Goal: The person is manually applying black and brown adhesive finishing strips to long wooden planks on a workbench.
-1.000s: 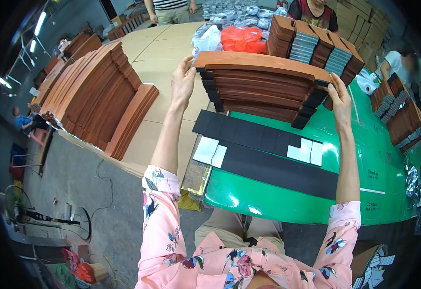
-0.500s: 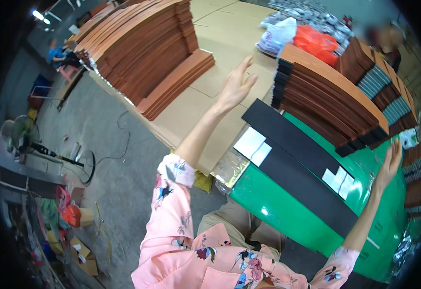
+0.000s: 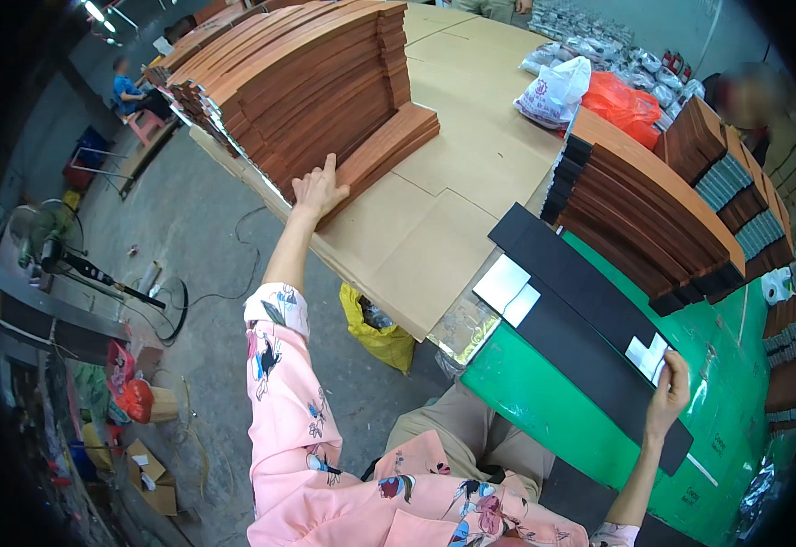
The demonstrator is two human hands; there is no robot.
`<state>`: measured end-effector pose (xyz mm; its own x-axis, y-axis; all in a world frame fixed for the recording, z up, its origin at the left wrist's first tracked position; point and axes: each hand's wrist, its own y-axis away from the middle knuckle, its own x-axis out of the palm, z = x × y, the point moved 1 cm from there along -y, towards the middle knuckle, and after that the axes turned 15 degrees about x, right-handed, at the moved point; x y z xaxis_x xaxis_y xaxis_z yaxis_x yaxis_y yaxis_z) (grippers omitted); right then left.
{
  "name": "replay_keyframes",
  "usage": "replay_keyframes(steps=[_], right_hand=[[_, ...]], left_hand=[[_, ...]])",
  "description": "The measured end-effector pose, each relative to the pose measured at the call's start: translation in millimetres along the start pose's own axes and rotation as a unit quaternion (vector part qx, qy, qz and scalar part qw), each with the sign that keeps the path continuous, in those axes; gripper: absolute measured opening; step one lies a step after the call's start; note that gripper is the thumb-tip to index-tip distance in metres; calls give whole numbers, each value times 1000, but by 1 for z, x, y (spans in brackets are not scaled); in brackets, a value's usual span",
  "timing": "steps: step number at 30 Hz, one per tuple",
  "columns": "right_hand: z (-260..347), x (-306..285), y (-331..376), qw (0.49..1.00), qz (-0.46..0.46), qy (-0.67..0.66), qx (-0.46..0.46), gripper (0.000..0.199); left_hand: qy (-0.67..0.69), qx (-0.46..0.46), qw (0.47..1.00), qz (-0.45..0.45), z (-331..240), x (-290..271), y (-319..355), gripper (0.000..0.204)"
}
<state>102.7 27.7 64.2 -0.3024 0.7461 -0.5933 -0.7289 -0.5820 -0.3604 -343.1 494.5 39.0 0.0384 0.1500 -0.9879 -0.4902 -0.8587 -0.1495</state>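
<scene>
My left hand (image 3: 319, 189) reaches to the near end of a low stack of curved brown boards (image 3: 384, 150), touching it with fingers apart. Behind that stack rises a tall stack of similar boards (image 3: 311, 100). My right hand (image 3: 669, 392) is over the right end of two long black boards (image 3: 589, 356), which lie side by side. Its bent fingers and thumb close on the edge of white paper slips (image 3: 646, 354) there. More white paper slips (image 3: 507, 290) rest across the left part of the black boards.
A green-covered table (image 3: 507, 374) adjoins a cardboard-covered one (image 3: 434, 264). Curved board stacks (image 3: 644, 205) stand at the right, with white (image 3: 553, 91) and red (image 3: 618, 102) bags behind. A yellow sack (image 3: 375, 337) and a fan (image 3: 47, 232) stand left. Another person (image 3: 749, 100) is at the far right.
My left hand has swung left and down from above the cardboard to the low board stack. My right hand has come down from the green table's right side to the paper slips.
</scene>
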Motion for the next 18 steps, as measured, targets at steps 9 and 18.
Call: replay_keyframes(steps=[9, 18], right_hand=[[90, 67, 43, 977, 164, -124, -59, 17], [132, 121, 95, 859, 424, -272, 90, 46]], left_hand=[[560, -94, 822, 38, -90, -12, 55, 77], [794, -113, 592, -79, -239, -24, 212, 48]])
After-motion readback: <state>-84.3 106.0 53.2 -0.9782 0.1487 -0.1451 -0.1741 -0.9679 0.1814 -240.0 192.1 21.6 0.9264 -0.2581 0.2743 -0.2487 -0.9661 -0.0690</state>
